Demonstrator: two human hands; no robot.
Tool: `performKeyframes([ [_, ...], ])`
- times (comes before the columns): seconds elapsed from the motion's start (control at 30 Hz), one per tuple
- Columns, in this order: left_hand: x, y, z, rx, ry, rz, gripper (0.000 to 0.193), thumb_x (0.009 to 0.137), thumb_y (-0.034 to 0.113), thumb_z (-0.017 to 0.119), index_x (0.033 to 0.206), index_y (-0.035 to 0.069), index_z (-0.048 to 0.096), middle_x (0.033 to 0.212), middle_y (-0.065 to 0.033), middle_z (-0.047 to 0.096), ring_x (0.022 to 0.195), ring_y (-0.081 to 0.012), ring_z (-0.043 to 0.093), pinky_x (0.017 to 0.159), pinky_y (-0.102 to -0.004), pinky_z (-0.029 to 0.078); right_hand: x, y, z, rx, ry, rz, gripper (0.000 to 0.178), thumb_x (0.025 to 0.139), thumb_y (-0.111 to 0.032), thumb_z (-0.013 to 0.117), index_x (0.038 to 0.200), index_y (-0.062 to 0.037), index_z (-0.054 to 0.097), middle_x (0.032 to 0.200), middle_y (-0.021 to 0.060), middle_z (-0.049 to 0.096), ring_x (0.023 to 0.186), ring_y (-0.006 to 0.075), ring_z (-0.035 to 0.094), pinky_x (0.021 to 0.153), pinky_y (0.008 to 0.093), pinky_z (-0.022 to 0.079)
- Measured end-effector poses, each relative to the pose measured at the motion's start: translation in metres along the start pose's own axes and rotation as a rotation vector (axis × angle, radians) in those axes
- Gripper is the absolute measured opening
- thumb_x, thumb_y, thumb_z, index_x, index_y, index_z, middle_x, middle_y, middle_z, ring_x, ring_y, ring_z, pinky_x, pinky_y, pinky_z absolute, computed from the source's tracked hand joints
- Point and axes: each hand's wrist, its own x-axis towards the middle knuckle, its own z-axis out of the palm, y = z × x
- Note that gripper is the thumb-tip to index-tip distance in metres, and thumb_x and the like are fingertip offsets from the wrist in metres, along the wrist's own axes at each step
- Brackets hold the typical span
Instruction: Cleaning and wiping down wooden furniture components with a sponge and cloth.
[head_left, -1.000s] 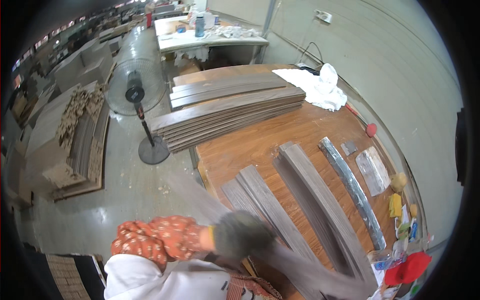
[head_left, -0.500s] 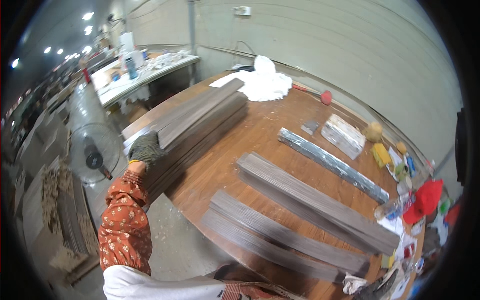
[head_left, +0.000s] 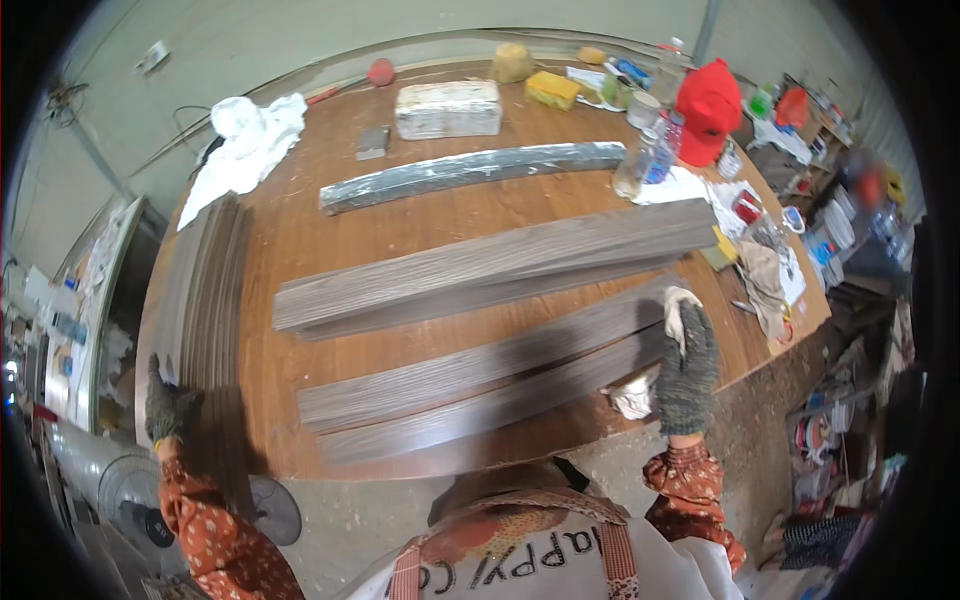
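Observation:
My left hand (head_left: 170, 405), in a dark knitted glove, rests on the stack of grey-brown wood-grain strips (head_left: 205, 275) at the table's left edge. Its fingers are apart. In a matching glove, my right hand (head_left: 688, 375) closes on a small off-white rag (head_left: 681, 308) over the right end of two strips. Those near strips, a wider-looking one (head_left: 440, 375) and one in front of it (head_left: 480, 400), lie side by side. Farther back lies another pair of strips (head_left: 500, 258). A crumpled white cloth (head_left: 634, 396) sits beside my right wrist.
Behind the strips are a paint-smeared grey bar (head_left: 470, 173), a wrapped white block (head_left: 448, 110) and a small grey piece (head_left: 373, 142). White cloth (head_left: 245, 145) lies at far left. Bottles (head_left: 655, 150), a red cap (head_left: 708, 112) and a beige rag (head_left: 762, 285) crowd the right side.
My view has swung right, from the stack toward the table's middle. My right hand has come into view with the rag. My left hand stays at the stack.

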Motion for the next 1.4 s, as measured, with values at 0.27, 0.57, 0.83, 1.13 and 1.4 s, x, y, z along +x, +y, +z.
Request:
performKeyframes([
  [0.27, -0.154, 0.128, 0.075, -0.216, -0.171, 1.274, 0.046, 0.074, 0.020, 0.079, 0.115, 0.004, 0.063, 0.101, -0.0116, 0.068, 0.092, -0.0301, 0.066, 0.081, -0.0376, 0.053, -0.021, -0.029, 0.015, -0.103, -0.248, -0.247, 0.063, 0.081, -0.016, 0.059, 0.141, -0.0071, 0.040, 0.138, 0.0183, 0.044, 0.127, 0.0363, 0.042, 0.105, 0.0463, 0.034],
  [0.57, -0.255, 0.157, 0.179, -0.006, 0.065, 1.209, 0.070, 0.085, 0.052, 0.058, 0.134, 0.002, 0.048, 0.122, -0.0201, 0.054, 0.113, -0.0367, 0.051, 0.103, -0.0535, 0.034, -0.090, -0.047, 0.063, 0.165, -0.448, -0.393, 0.056, 0.080, -0.027, 0.056, 0.134, -0.0131, 0.050, 0.141, 0.0159, 0.039, 0.118, 0.0341, 0.049, 0.099, 0.0452, 0.039],
  [0.83, -0.240, 0.140, 0.188, 0.000, 0.004, 1.329, 0.076, 0.073, 0.052, 0.073, 0.128, 0.004, 0.052, 0.107, -0.0169, 0.056, 0.098, -0.0343, 0.055, 0.085, -0.0496, 0.043, -0.013, 0.095, 0.005, -0.307, -0.459, 0.220, 0.047, 0.079, -0.017, 0.061, 0.126, -0.0121, 0.058, 0.134, 0.0099, 0.052, 0.122, 0.0301, 0.049, 0.094, 0.0397, 0.044],
  [1.13, -0.256, 0.146, 0.134, 0.024, -0.008, 1.341, 0.076, 0.078, 0.049, 0.070, 0.130, -0.002, 0.047, 0.111, -0.0190, 0.056, 0.096, -0.0358, 0.055, 0.086, -0.0497, 0.042, -0.011, 0.153, 0.005, 0.520, -0.072, 0.507, 0.043, 0.089, -0.013, 0.056, 0.131, -0.0013, 0.052, 0.130, 0.0158, 0.056, 0.122, 0.0285, 0.052, 0.104, 0.0367, 0.038],
  [1.4, -0.237, 0.154, 0.117, 0.059, 0.121, 1.401, 0.074, 0.083, 0.050, 0.063, 0.134, 0.000, 0.046, 0.129, -0.0214, 0.051, 0.116, -0.0389, 0.050, 0.102, -0.0516, 0.037, 0.003, 0.149, 0.004, 0.982, 0.159, 0.607, 0.044, 0.092, -0.008, 0.053, 0.134, 0.0033, 0.047, 0.132, 0.0124, 0.054, 0.121, 0.0214, 0.051, 0.104, 0.0334, 0.037],
])
